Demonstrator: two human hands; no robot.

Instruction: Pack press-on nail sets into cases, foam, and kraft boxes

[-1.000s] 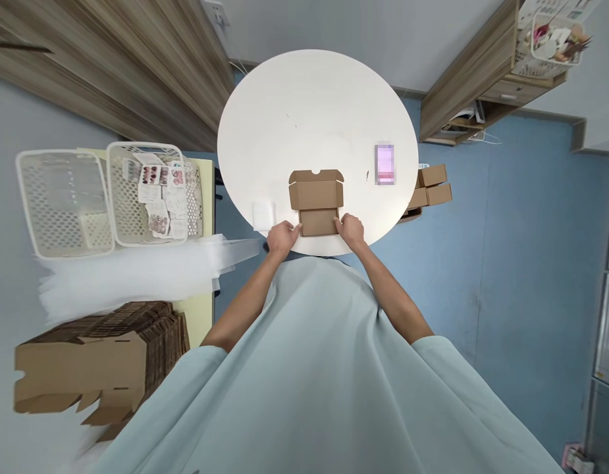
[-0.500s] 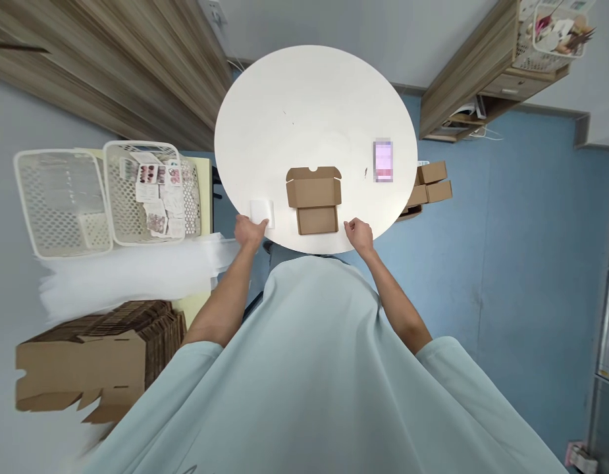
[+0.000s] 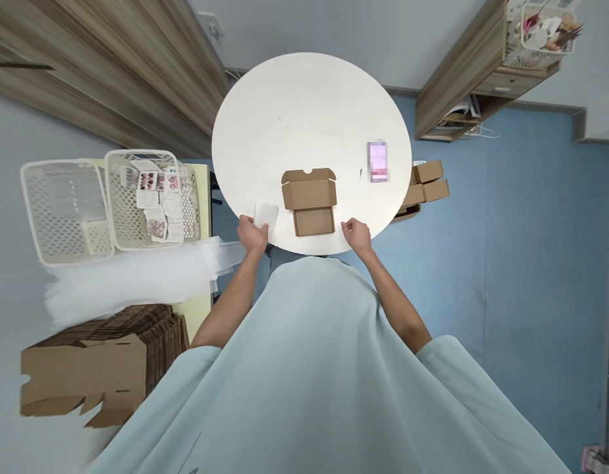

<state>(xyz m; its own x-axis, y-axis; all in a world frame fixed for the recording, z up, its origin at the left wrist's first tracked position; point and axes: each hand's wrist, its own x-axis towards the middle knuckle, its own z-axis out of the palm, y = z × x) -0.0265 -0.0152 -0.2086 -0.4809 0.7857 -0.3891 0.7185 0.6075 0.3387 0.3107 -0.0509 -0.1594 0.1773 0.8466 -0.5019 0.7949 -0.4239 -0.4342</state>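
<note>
My left hand (image 3: pixel 252 235) is closed on the near edge of a flat white packet (image 3: pixel 265 215), its thumb on top. The packet is tilted at the table's near left; what is inside cannot be seen. To its right an open brown cardboard box (image 3: pixel 314 222) lies with its lid folded back, away from me, and its tray bare inside. My right hand (image 3: pixel 357 236) is beside the box's right side, fingers curled together, with nothing visible in them. Both hands are at the near rim of the round white table (image 3: pixel 309 85).
A phone (image 3: pixel 378 161) with a blurred screen lies on the table's right. On a side table at left are white plastic baskets (image 3: pixel 151 155), one with carded items, white sheets (image 3: pixel 136 273) and stacked flat cardboard (image 3: pixel 81 375). Small brown boxes (image 3: pixel 428 172) sit beyond the right rim.
The white packet has tilted and shifted slightly right in my left hand, whose grip has moved a little inward. My right hand has hardly moved. The whole view has shifted slightly.
</note>
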